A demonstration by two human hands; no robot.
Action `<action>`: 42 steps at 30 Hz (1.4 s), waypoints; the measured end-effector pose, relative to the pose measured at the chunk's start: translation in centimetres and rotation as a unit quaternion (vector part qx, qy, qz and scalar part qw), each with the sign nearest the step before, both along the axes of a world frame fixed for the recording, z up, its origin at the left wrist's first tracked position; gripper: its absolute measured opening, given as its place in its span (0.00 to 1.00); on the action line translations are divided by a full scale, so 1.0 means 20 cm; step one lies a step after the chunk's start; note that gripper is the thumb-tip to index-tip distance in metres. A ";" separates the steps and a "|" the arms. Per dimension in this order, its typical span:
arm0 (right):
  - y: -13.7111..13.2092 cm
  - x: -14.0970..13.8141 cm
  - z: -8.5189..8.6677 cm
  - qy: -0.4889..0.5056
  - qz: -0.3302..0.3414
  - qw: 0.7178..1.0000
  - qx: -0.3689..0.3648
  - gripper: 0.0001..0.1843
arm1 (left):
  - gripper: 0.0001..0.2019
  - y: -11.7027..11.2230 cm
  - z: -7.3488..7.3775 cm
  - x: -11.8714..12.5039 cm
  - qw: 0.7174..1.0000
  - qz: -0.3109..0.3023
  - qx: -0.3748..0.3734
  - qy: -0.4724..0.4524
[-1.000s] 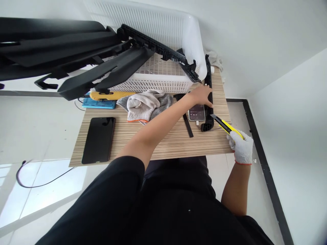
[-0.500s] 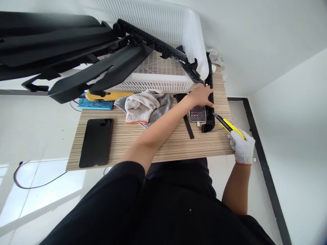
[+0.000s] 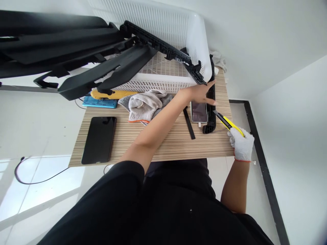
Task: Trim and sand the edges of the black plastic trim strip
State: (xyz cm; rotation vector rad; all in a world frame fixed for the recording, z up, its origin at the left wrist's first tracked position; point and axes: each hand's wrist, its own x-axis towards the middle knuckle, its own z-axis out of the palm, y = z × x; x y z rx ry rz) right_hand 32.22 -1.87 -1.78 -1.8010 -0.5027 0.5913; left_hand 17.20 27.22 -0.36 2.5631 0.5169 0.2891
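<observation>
Pressing black trim (image 3: pixel 211 102) — left hand (image 3: pixel 201 93) atop.

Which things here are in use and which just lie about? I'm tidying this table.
In use: left hand on black plastic strip; gloved right hand holding yellow knife.
Lying about: dark phone, grey gloves, white basket, small phone.

A: Where's the trim strip (image 3: pixel 211 102)?
B: Right edge of the table (image 3: pixel 163 146), running front to back. Small phone (image 3: pixel 198 112) just left of it, thin bar (image 3: pixel 189 123) left of that.
A: Basket (image 3: pixel 163 37)?
B: At the back, long panels (image 3: pixel 76 58) sticking out of it leftward. Gloves (image 3: pixel 146 103) in front of the basket, big phone (image 3: pixel 99 139) front left.
</observation>
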 end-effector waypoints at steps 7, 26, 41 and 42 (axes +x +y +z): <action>-0.01 0.00 0.00 0.002 0.003 1.000 0.007 0.18 | 0.46 0.02 -0.12 0.02 0.998 0.020 0.056 -0.002; -0.01 0.00 -0.01 0.013 -0.001 1.000 0.011 0.18 | 0.35 -0.02 -0.04 -0.01 0.997 0.037 -0.034 -0.052; -0.02 -0.02 0.02 0.014 -0.003 1.000 0.022 0.20 | 0.21 -0.90 0.01 -0.15 0.988 -0.041 0.146 -0.038; -0.02 -0.02 0.02 0.018 -0.004 1.000 0.023 0.20 | 0.22 -0.93 -0.01 -0.16 0.988 -0.039 0.148 -0.029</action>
